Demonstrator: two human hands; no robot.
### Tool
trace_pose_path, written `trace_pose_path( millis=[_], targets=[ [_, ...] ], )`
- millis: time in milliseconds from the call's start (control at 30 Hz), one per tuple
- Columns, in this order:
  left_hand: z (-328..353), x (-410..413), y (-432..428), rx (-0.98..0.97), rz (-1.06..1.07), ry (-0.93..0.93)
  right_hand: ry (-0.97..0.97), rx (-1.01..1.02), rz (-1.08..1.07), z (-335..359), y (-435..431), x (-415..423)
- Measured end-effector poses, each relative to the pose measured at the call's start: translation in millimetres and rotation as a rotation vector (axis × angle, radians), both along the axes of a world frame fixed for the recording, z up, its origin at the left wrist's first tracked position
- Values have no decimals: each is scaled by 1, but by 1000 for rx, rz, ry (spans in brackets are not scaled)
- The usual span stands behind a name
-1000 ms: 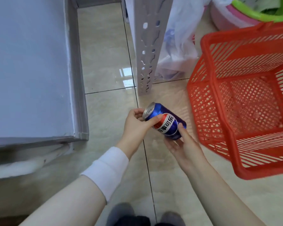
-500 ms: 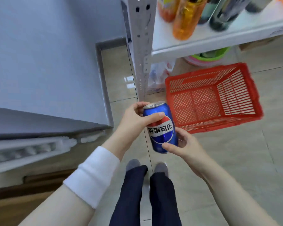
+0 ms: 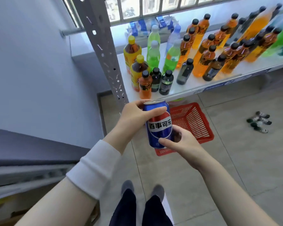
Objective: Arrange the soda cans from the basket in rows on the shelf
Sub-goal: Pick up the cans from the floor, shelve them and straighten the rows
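Observation:
A blue soda can (image 3: 158, 124) with a red, white and blue logo stands upright between my hands, in front of the shelf's edge. My left hand (image 3: 134, 115) wraps its upper part, thumb across the front. My right hand (image 3: 181, 141) cups its bottom from the right. The red plastic basket (image 3: 194, 123) sits on the floor behind the can, under the shelf; the part I see holds nothing. The white shelf (image 3: 194, 85) carries several bottles of orange, green and dark drinks.
A grey perforated shelf post (image 3: 104, 51) rises just left of the can. A pale wall and a grey ledge (image 3: 31, 144) fill the left. Some small dark bottles (image 3: 258, 122) lie on the tiled floor at right. My feet (image 3: 142, 191) show below.
The view has tilted up from the floor to the shelf. The can went from tilted to upright and rose, with both hands staying on it; the basket now lies lower and behind it.

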State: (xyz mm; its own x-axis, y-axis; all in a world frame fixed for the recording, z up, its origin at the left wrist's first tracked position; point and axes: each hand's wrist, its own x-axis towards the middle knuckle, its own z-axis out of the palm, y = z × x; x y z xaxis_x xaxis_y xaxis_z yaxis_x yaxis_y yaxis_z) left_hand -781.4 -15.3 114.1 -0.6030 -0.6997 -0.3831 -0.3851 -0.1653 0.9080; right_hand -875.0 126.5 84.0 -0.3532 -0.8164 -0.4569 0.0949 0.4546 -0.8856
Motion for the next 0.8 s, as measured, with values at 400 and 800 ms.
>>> trace_pose_path(
  millis=[400, 800],
  targets=[
    [144, -65, 8, -276, 32, 138, 94, -230, -110, 124, -9, -68],
    [232, -133, -40, -544, 82, 292, 293, -412, -126, 201, -79, -142]
  ],
)
